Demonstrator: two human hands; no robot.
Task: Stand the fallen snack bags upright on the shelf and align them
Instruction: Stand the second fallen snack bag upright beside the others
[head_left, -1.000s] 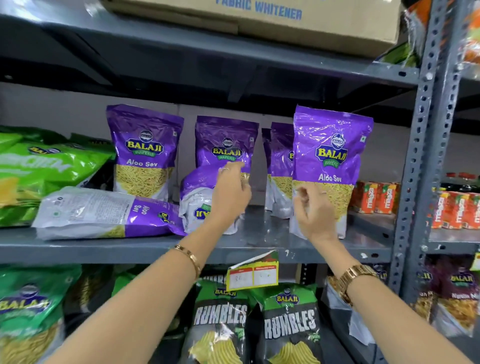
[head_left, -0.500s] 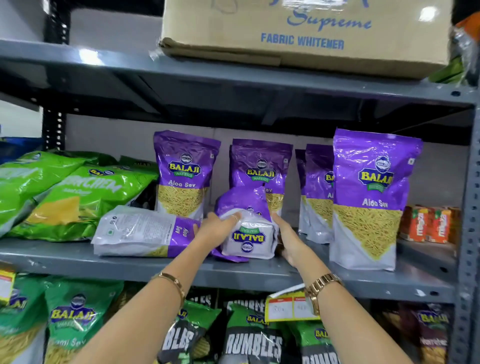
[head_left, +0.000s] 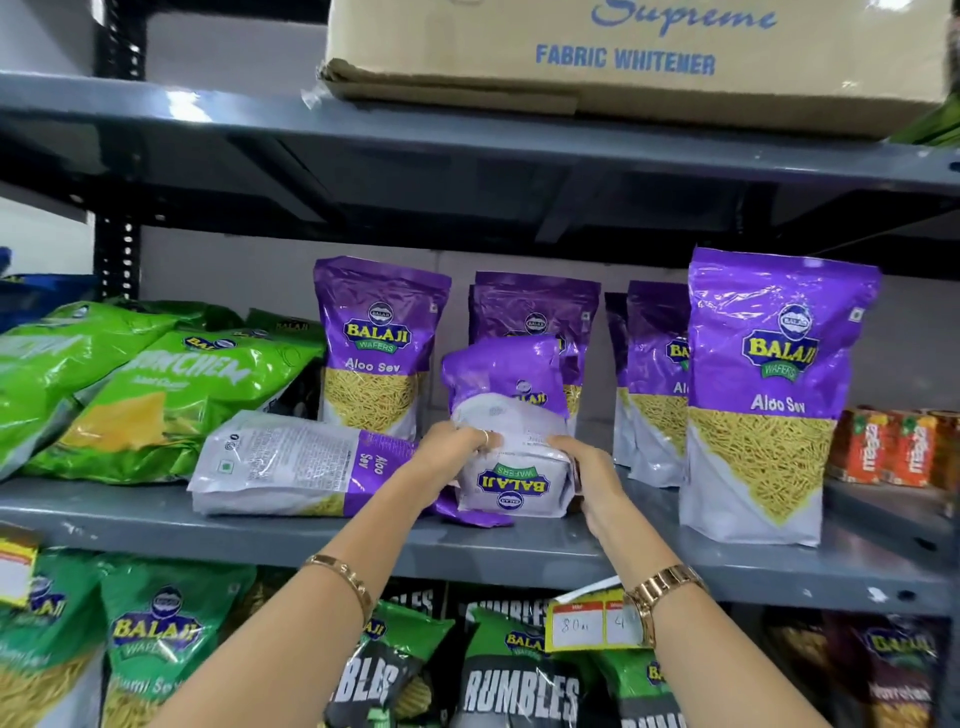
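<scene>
A slumped purple Aloo Sev bag (head_left: 511, 410) sits mid-shelf with its white bottom turned toward me, logo upside down. My left hand (head_left: 457, 444) grips its left side and my right hand (head_left: 587, 462) grips its right side. Another purple bag (head_left: 296, 462) lies flat on its back just to the left, touching my left wrist. Upright purple bags stand behind at the left (head_left: 376, 348), in the centre (head_left: 535, 312) and further right (head_left: 652, 384). A large upright one (head_left: 769, 395) stands at the shelf's front right. All rest on the grey metal shelf (head_left: 519, 551).
Green snack bags (head_left: 130, 395) lean in a pile at the shelf's left end. Small orange juice cartons (head_left: 893, 447) stand at the far right. A cardboard box (head_left: 623, 57) sits on the shelf above. Green and black bags (head_left: 519, 686) and a price tag (head_left: 592, 621) fill the shelf below.
My right hand left the large upright bag on the right and came to the slumped bag. Both hands now hold it, tipped more toward me. My view has shifted left and closer.
</scene>
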